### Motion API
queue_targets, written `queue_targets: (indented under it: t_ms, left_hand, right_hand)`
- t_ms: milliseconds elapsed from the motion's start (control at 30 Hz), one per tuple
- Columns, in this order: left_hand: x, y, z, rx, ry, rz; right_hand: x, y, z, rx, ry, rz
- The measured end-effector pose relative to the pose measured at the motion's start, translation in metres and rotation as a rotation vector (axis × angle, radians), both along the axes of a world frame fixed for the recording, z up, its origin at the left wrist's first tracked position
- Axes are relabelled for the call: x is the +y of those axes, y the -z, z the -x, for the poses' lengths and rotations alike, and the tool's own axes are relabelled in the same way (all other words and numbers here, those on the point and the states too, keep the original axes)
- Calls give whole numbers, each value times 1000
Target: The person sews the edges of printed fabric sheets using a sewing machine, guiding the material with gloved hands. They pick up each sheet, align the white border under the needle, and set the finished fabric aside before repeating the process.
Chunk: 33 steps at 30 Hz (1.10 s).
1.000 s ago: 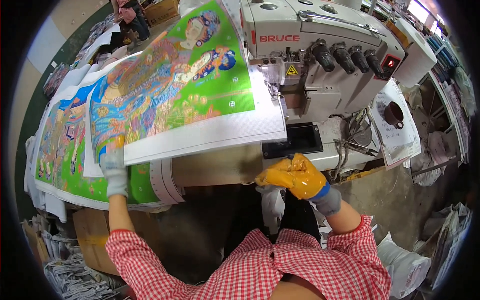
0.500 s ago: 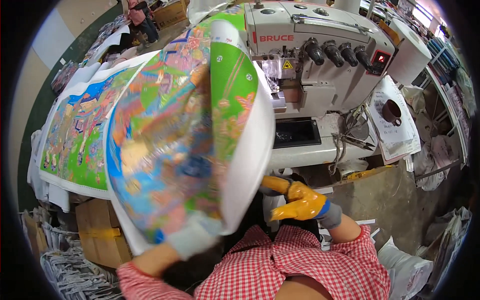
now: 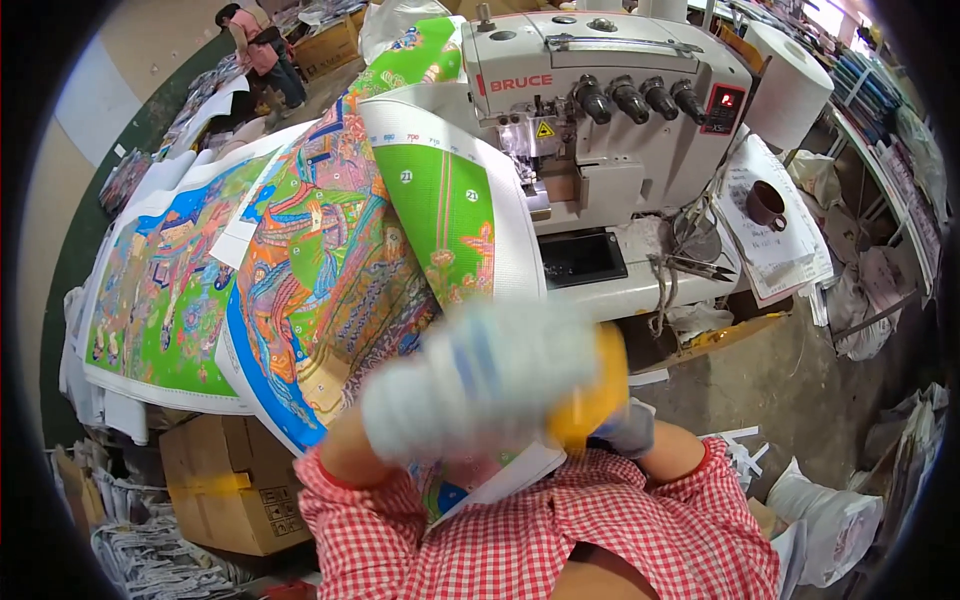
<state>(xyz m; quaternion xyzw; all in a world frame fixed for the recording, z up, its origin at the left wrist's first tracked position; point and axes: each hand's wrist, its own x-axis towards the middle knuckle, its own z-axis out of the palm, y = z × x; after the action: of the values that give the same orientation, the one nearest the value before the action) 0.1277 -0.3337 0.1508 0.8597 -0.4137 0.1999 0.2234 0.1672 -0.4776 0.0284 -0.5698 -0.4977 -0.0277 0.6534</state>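
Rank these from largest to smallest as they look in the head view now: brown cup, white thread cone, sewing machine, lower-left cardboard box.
1. Sewing machine
2. Lower-left cardboard box
3. White thread cone
4. Brown cup

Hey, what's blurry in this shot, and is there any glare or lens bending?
Head view: the left hand is heavily smeared, the right hand blurred too; head view: the printed sheet and white machine look much sharper; head view: a bright patch glares at upper right; head view: dark fisheye corners, with bending toward the rim.
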Motion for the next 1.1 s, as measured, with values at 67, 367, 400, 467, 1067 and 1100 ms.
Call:
queue_targets:
  t_ms: [67,367,400,467,1067,1100]
  left_hand:
    - [23,6,-42,-169,-550,-256]
    - [37,36,-52,-172,-744,-214]
    - [37,35,-48,-164,-764,-219]
    - [34,37,-51,-102,-802,-269]
    - [307,102,78,-158,-1702,-373]
    - [331,111,94,107,-1692,-69]
  right_hand:
    - [7,2,5,607,-321,252]
    - [-35,97,16,-131,-124,336]
    - [-32,84,19,-128,-146,334]
    - [-33,29,20,769,-425,355]
    - [-24,17,4,494,-121,573]
    - [-24,29,9,553,-130,616]
